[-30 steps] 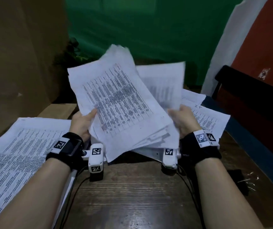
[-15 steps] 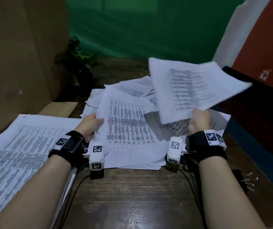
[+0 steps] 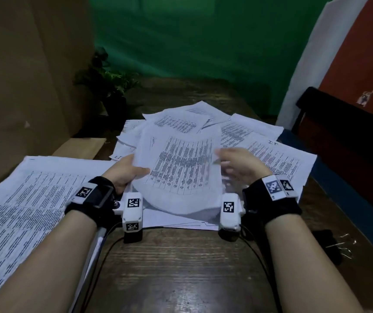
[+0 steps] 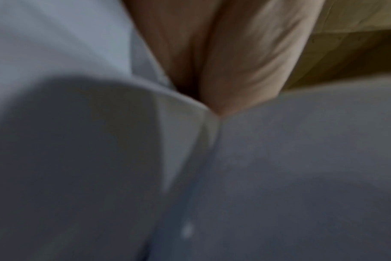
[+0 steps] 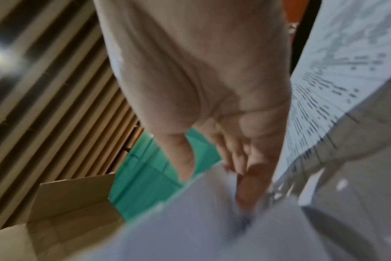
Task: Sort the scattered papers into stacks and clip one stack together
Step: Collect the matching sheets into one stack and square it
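A loose sheaf of printed papers lies in front of me on the wooden table, its near end curling up. My left hand grips its left edge, thumb on top and fingers underneath; the left wrist view shows only my blurred left hand against white papers. My right hand is blurred at the sheaf's right edge. In the right wrist view, the right hand has straight fingers touching a white sheet, thumb apart. More scattered sheets lie right and behind.
A big flat stack of printed sheets covers the table's left side. Loose paper clips and a small black object lie at the right front. A cardboard box stands left, a potted plant behind, a dark chair right.
The sheaf, held up a second ago, is down on the table. My right hand lifted one sheet off to the right, let it go, and has come back to the sheaf's edge.
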